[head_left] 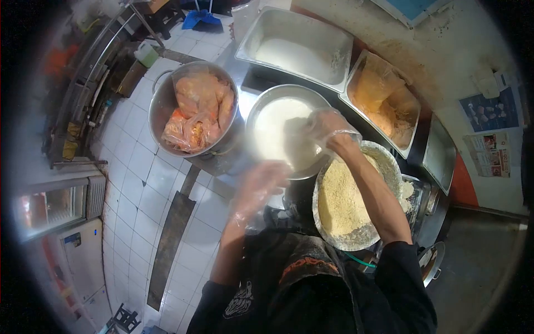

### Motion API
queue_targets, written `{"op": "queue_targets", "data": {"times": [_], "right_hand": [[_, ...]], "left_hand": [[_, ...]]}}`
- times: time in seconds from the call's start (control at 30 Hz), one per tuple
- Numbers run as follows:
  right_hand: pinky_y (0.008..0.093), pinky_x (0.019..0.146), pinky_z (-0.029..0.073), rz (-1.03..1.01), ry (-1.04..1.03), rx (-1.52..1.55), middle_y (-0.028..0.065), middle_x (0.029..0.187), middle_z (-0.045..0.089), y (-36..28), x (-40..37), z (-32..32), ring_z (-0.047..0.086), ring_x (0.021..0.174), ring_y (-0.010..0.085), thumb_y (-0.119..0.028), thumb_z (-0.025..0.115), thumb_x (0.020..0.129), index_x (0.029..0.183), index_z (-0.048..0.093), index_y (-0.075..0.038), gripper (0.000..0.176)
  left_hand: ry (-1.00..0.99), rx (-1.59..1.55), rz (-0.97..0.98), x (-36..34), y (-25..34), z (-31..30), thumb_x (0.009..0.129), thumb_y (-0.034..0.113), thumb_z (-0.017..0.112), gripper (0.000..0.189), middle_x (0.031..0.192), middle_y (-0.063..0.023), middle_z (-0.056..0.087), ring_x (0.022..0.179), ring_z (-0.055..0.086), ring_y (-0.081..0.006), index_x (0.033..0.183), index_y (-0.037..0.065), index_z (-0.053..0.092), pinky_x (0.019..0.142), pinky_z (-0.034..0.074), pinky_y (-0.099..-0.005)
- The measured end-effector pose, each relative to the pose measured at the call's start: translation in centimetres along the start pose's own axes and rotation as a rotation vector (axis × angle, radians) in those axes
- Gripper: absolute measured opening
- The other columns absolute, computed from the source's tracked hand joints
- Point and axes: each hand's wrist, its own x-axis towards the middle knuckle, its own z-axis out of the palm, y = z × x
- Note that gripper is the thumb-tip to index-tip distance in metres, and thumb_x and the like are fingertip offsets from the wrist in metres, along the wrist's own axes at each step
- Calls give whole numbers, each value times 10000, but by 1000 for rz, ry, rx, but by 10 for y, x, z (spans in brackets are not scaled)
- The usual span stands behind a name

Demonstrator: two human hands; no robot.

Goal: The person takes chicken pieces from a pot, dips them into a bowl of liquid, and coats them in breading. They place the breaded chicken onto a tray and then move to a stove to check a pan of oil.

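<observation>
A wide metal bowl (261, 100) holds a milky white liquid (278, 127). My right hand (332, 123), in a clear plastic glove, reaches over the bowl's right side; its fingers are blurred and partly hidden against the liquid. At the bowl's near left rim is my left hand (260, 182), also gloved and smeared by motion, so its grip cannot be made out. Under my right forearm stands a round basin (361, 242) of pale yellow, crumbly flour (342, 200). Left of the bowl, a large metal pot (157, 119) contains raw meat pieces in clear plastic bags (197, 106).
Behind the bowl are a deep steel pan (300, 47) and another steel pan (413, 146) with an orange-tinted bag. A flat tray (439, 153) leans at the right wall. Tiled floor (136, 167) lies left, with a dark strip (171, 250) across it.
</observation>
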Motion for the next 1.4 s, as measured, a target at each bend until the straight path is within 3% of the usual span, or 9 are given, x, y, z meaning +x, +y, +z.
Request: {"op": "queue_targets", "data": {"times": [0.43, 0.77, 0.8, 0.9, 1.1, 1.17, 1.2, 1.27, 1.4], "right_hand": [[465, 743, 528, 59, 168, 71, 243, 819, 669, -60, -53, -135, 670, 731, 385, -304, 586, 879, 831, 725, -15, 324], [440, 909, 520, 22, 59, 174, 199, 1095, 696, -61, -26, -35, 675, 1012, 342, -385, 576, 925, 1054, 722, -68, 372], [463, 716, 574, -114, 387, 172, 240, 830, 705, -62, -25, -9, 718, 789, 365, -139, 605, 791, 813, 744, -32, 176], [455, 748, 574, -82, 339, 310, 243, 809, 700, -73, -32, -8, 713, 800, 378, -164, 623, 791, 821, 744, -16, 193], [443, 796, 557, -117, 154, 403, 218, 887, 704, -57, -74, -15, 703, 862, 361, -215, 629, 814, 885, 736, -36, 220], [439, 812, 551, -118, 114, 421, 210, 913, 705, -51, -85, -18, 699, 882, 355, -232, 631, 822, 906, 734, -43, 231], [437, 820, 548, -113, 104, 430, 206, 927, 705, -50, -88, -19, 698, 893, 352, -240, 632, 826, 917, 733, -47, 237], [433, 836, 542, -103, 95, 443, 197, 953, 706, -46, -91, -25, 694, 913, 347, -257, 634, 833, 938, 730, -53, 249], [425, 868, 530, -68, 112, 458, 181, 1005, 709, -44, -83, -46, 687, 954, 335, -292, 638, 848, 981, 725, -67, 275]], "left_hand": [[-544, 543, 207, -6, 9, 89, 963, 349, 632, 509, 1246, -234, 633, 1196, 601, -235, 1298, -26, 555, 965, 518, -385], [-1176, 1161, 1033, 40, -162, 193, 1042, 370, 404, 533, 1543, -119, 319, 1407, 309, -268, 1493, 97, 330, 1152, 259, -424], [-1201, 1154, 1072, 45, -171, 197, 1048, 360, 385, 534, 1576, -113, 274, 1442, 262, -264, 1513, 109, 305, 1179, 219, -423], [-1273, 1141, 1120, 77, -175, 204, 1062, 339, 347, 541, 1641, -102, 186, 1513, 168, -257, 1553, 134, 254, 1234, 140, -420], [-1019, 1574, 1183, 149, -159, 205, 998, 469, 423, 606, 1632, -134, 202, 1520, 126, -313, 1547, 240, 306, 1234, 61, -478], [-499, 1694, 1182, 150, -146, 202, 987, 524, 420, 667, 1635, -169, 165, 1523, 92, -338, 1557, 201, 294, 1227, 57, -496], [-497, 1697, 1180, 150, -142, 205, 987, 524, 420, 667, 1635, -169, 165, 1523, 92, -338, 1557, 201, 294, 1227, 57, -496], [-298, 1746, 781, 144, -135, 212, 971, 552, 436, 739, 1640, -193, 109, 1524, 63, -352, 1576, 179, 235, 1221, 48, -518], [-567, 1425, 835, 122, -177, 185, 966, 591, 424, 809, 1644, -198, 58, 1526, 43, -351, 1587, 142, 166, 1220, 37, -529]]}}
